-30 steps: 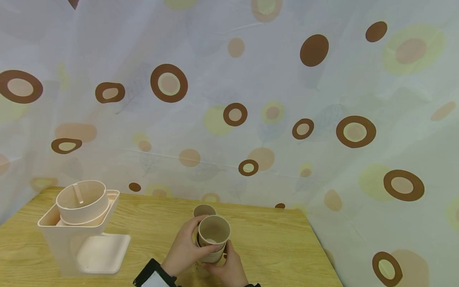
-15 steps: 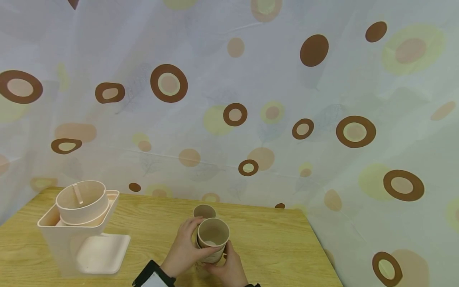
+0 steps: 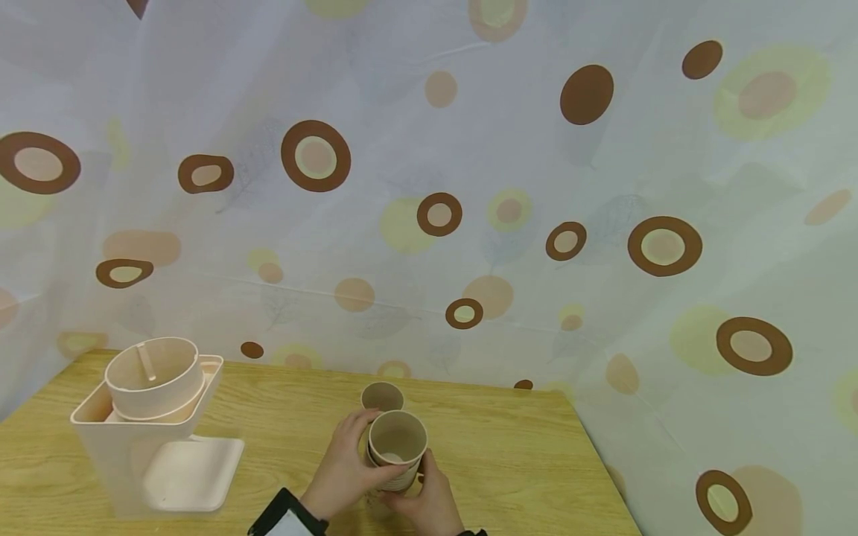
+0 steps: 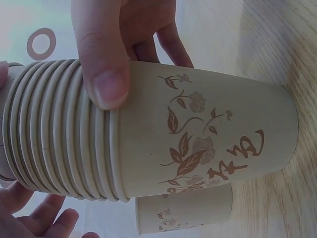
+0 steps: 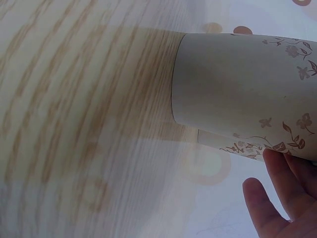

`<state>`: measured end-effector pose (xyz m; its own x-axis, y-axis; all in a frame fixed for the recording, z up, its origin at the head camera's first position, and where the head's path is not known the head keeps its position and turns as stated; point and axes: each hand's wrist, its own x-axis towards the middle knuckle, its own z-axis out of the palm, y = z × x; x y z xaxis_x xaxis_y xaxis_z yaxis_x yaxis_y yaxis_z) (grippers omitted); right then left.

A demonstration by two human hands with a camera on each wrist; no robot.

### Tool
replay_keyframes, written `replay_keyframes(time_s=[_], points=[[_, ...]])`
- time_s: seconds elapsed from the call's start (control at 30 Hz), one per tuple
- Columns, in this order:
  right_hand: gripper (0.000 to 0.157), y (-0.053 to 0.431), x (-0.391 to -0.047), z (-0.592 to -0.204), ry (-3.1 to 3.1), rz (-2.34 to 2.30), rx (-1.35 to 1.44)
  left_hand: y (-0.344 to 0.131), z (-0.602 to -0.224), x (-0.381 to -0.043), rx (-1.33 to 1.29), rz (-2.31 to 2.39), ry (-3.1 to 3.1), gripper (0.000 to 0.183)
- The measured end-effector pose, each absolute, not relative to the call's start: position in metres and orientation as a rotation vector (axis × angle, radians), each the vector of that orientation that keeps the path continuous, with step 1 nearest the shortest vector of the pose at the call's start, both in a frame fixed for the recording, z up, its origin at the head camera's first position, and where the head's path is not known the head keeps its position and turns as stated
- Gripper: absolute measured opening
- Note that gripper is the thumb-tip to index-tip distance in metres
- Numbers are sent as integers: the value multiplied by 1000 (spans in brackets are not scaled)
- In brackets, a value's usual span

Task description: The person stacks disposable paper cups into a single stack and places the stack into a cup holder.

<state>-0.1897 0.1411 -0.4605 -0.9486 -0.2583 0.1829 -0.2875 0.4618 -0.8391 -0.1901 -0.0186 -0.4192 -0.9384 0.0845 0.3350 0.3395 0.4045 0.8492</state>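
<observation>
A stack of beige paper cups (image 4: 148,129), printed with brown flowers, stands upright on the wooden table, its several rims nested closely. My right hand (image 3: 432,495) grips it around the rims, thumb in front and fingers on the right side. Above, my left hand (image 3: 342,465) holds the topmost paper cup (image 3: 398,438) by its wall, and part of that wall shows above the stack's rims. Left-hand fingers (image 4: 42,215) also appear at the lower left of the left wrist view. Another paper cup (image 3: 382,394) stands just behind, partly hidden by the hand and stack.
At the table's left stands an off-white bin (image 3: 121,447) with a round container (image 3: 154,391) sitting in its top. A white flat piece (image 3: 201,469) lies beside it. A patterned curtain (image 3: 429,149) rises behind the table (image 3: 509,454).
The topmost cup has sunk slightly lower toward the stack, with my left hand moving down along with it. My right hand and the cup behind stay in place.
</observation>
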Motion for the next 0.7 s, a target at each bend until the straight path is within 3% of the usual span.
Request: replay_keyframes(time_s=[0.3, 0.7], points=[[73, 141, -190, -462, -2643, 1521, 494, -17, -424, -189, -314, -1638, -2432, 75], [72, 140, -190, -463, -2644, 1477, 464, -9, -431, -188, -328, -1666, -2344, 70]])
